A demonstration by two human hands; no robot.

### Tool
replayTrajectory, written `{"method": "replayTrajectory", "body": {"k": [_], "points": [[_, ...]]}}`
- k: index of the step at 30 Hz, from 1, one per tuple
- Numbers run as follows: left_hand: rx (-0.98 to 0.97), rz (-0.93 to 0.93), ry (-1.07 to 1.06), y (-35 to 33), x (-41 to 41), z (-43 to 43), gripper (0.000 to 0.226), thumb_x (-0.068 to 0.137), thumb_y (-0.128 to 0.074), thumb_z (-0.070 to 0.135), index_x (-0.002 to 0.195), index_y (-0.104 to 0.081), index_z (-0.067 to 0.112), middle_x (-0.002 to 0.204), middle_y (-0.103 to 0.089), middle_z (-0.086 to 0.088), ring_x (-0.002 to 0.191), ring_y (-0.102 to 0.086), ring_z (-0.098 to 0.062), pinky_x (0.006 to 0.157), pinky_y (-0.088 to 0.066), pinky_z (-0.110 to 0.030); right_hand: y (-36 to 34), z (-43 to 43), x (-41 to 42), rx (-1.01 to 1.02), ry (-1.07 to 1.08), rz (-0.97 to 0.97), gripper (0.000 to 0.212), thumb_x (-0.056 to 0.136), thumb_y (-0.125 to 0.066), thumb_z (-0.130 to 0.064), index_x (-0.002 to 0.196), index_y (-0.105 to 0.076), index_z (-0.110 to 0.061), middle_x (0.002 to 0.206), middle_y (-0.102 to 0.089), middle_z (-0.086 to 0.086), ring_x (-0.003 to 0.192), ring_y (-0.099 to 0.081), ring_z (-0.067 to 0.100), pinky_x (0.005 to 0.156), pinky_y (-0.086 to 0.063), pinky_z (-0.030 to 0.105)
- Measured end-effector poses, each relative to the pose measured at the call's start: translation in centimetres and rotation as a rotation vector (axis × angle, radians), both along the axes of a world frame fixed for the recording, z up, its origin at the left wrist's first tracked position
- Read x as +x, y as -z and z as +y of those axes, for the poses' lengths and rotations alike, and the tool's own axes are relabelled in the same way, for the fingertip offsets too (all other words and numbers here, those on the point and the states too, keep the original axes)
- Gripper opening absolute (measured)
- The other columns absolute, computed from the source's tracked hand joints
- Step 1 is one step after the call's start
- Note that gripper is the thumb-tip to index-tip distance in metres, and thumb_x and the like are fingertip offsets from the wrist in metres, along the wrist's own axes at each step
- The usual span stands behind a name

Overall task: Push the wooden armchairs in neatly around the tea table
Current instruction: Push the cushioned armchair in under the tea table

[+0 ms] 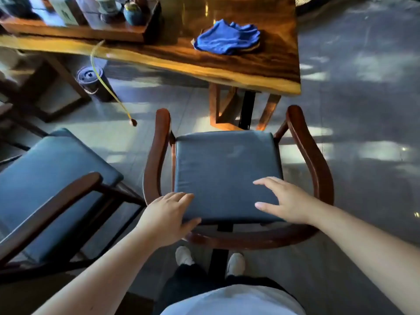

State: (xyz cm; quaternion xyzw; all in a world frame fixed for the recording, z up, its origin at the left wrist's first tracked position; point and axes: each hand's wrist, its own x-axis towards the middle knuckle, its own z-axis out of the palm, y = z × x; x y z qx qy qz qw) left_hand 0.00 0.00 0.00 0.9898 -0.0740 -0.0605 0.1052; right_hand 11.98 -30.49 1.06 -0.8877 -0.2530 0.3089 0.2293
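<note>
A wooden armchair (313,164) with a curved back rail and a dark blue seat cushion (225,169) stands right in front of me, facing the tea table (227,69), its front a short way off the table's edge. My left hand (166,217) hovers open over the rear left corner of the cushion, by the back rail. Over the cushion's rear right part, my right hand (286,201) is spread open. Neither hand grips the chair. A second armchair (45,201) with the same cushion stands at the left, turned at an angle.
A blue cloth (227,37) lies on the table near its right end. A wooden tea tray (75,30) with jars and cups fills the table's left. A dark bucket (91,80) and a thin hose sit under the table. Open tiled floor lies to the right.
</note>
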Motion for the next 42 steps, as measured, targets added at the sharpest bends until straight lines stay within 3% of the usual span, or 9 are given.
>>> {"method": "replayTrajectory", "body": {"k": [6,11,14,16,18,22,28,35,42], "points": [[-0.097,0.075,-0.039,2.0,-2.5,-3.8,0.067,0.081,-0.041,0.069,0.124,-0.054,0.02,0.118,-0.064,0.002,0.109,-0.058,-0.02,0.082,-0.051,-0.035,1.5,-4.5,-1.8,-0.076,-0.001,0.081,0.058,0.083,-0.054,-0.067,0.134,-0.043,-0.041,0.133,-0.054,-0.015,0.122,-0.048,0.003,0.101,-0.041,0.031],[-0.14,0.003,0.082,2.6,-3.8,-5.7,0.074,0.076,-0.043,0.08,0.118,-0.058,0.021,0.109,-0.068,0.005,0.1,-0.062,-0.019,0.081,-0.05,-0.033,2.0,-7.7,-2.9,-0.135,-0.09,0.241,0.095,0.062,-0.049,-0.09,0.143,-0.019,-0.05,0.134,-0.046,-0.019,0.125,-0.044,0.001,0.105,-0.039,0.031],[-0.089,-0.003,0.183,3.5,-3.7,-6.7,0.072,0.07,-0.051,0.078,0.115,-0.057,0.023,0.101,-0.069,0.005,0.091,-0.064,-0.019,0.078,-0.053,-0.033,2.5,-8.7,-3.5,-0.233,-0.281,0.108,0.104,0.062,-0.061,-0.084,0.148,-0.015,-0.045,0.136,-0.038,-0.023,0.13,-0.033,0.003,0.11,-0.031,0.032],[-0.054,-0.004,0.202,4.3,-3.2,-7.1,0.063,0.068,-0.057,0.071,0.109,-0.057,0.023,0.093,-0.069,0.006,0.083,-0.065,-0.019,0.067,-0.055,-0.032,3.5,-8.6,-3.9,-0.206,-0.354,-0.042,0.096,0.066,-0.065,-0.074,0.147,-0.027,-0.04,0.134,-0.038,-0.025,0.128,-0.032,0.001,0.111,-0.026,0.03],[-0.027,0.008,0.215,4.8,-2.7,-7.2,0.047,0.068,-0.065,0.061,0.096,-0.06,0.024,0.08,-0.067,0.008,0.071,-0.065,-0.02,0.052,-0.052,-0.031,4.7,-8.4,-4.2,-0.107,-0.304,-0.148,0.078,0.068,-0.071,-0.058,0.138,-0.046,-0.035,0.127,-0.053,-0.022,0.119,-0.048,0.004,0.104,-0.037,0.031],[0.032,0.012,0.293,5.3,-2.2,-6.7,0.033,0.076,-0.056,0.055,0.077,-0.056,0.023,0.064,-0.06,0.008,0.055,-0.06,-0.02,0.038,-0.044,-0.029,6.4,-8.2,-4.9,0.075,-0.188,-0.384,0.044,0.056,-0.092,-0.022,0.096,-0.075,-0.025,0.092,-0.075,-0.011,0.08,-0.07,0.019,0.074,-0.056,0.035],[0.054,0.057,0.337,5.2,-1.9,-5.3,0.03,0.077,-0.057,0.054,0.077,-0.055,0.023,0.065,-0.062,0.009,0.055,-0.061,-0.018,0.04,-0.045,-0.028,6.9,-7.7,-5.2,0.084,-0.169,-0.418,0.037,0.057,-0.089,-0.032,0.091,-0.076,-0.028,0.089,-0.075,-0.014,0.078,-0.07,0.012,0.07,-0.057,0.031],[0.118,0.1,0.327,4.3,-0.6,-0.1,0.039,0.075,-0.048,0.06,0.085,-0.063,0.025,0.075,-0.069,0.009,0.063,-0.065,-0.018,0.047,-0.05,-0.029,7.5,-2.7,-6.3,0.088,-0.105,-0.419,0.032,0.07,-0.059,-0.053,0.087,-0.072,-0.029,0.08,-0.073,-0.012,0.072,-0.069,0.018,0.062,-0.056,0.035],[0.106,0.293,0.215,2.0,2.1,6.3,0.036,0.08,-0.063,0.051,0.105,-0.061,0.026,0.098,-0.068,0.006,0.093,-0.063,-0.024,0.074,-0.05,-0.035,7.4,4.7,-6.7,0.075,-0.051,-0.389,0.034,0.073,-0.06,-0.056,0.094,-0.069,-0.031,0.085,-0.073,-0.011,0.081,-0.068,0.019,0.068,-0.052,0.036]]}}
